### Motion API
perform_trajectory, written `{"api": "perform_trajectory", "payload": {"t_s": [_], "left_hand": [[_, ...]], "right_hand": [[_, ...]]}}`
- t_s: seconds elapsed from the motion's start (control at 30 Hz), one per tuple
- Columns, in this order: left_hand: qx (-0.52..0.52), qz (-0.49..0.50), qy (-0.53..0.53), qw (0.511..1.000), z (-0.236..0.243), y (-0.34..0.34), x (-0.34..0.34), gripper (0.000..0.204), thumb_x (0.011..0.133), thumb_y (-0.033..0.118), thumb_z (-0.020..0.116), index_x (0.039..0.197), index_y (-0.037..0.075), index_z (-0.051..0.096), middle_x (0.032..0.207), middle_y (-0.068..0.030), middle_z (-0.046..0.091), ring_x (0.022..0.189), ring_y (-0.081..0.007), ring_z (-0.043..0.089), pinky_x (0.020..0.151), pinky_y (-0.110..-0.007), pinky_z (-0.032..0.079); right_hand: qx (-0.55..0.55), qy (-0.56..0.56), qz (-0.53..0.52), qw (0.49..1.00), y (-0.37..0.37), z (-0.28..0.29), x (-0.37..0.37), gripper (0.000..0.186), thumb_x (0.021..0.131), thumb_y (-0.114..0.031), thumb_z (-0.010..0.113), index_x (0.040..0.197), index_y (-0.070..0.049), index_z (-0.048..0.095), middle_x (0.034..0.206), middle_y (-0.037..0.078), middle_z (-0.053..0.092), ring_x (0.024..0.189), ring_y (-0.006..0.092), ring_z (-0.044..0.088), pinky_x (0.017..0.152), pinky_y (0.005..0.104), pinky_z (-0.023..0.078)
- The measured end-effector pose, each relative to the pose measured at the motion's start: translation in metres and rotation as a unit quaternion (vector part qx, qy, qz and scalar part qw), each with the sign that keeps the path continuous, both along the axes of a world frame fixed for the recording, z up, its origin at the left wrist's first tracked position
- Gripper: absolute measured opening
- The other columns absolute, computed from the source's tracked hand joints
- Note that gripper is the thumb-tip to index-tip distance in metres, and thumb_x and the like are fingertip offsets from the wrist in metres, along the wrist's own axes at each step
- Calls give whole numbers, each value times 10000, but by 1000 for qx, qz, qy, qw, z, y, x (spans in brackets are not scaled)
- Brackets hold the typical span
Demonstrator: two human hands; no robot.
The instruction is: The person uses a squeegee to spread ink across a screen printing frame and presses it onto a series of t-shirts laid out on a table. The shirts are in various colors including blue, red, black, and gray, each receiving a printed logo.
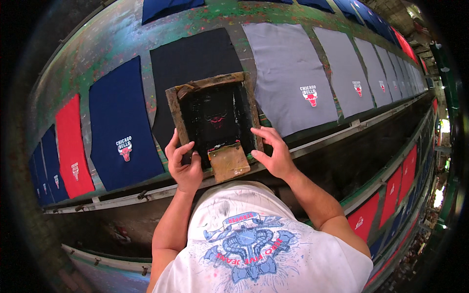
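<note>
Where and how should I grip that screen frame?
Likely grip the wooden screen frame by the narrow side rails flanking its dark mesh, left hand from the left, right hand from the right; a wooden board overlaps the near end.

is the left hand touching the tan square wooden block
Apart. The head view shows a dark gap between the left hand and the left edge of the tan square wooden block.
</note>
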State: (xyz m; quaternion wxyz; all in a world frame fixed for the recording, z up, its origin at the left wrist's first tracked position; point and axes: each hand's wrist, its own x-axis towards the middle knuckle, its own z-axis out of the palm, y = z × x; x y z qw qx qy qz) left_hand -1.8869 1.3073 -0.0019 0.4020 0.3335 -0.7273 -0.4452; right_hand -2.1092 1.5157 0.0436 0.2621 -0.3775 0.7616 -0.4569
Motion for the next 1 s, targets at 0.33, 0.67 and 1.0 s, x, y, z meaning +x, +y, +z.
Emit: {"api": "perform_trajectory", "payload": {"t_s": [0.33,0.67,1.0], "left_hand": [[63,112,31,991,68,-38,139,355,875,-188,740,1186,-21,773,1661,-255,593,1492,-322,615,1283,-442,430],[80,255,20,963,95,13,256,202,1026,-92,726,1218,-37,760,1630,-249,630,1339,-231,674,1159,-363,513],[108,270,33,956,57,11,267,212,1005,-104,763,1210,-53,757,1626,-253,635,1349,-235,679,1152,-340,512]], "right_hand": [[-205,-193,271,920,-51,17,50,742,902,-78,830,1616,-82,627,1821,277,277,1724,426,264,1387,524,239],[-213,-266,413,845,-97,19,107,828,862,-81,901,1631,-122,598,1790,295,298,1702,459,280,1384,555,256],[-169,-198,414,872,-94,42,124,755,947,-246,836,1641,-71,597,1819,284,296,1711,435,285,1380,565,258]]}}
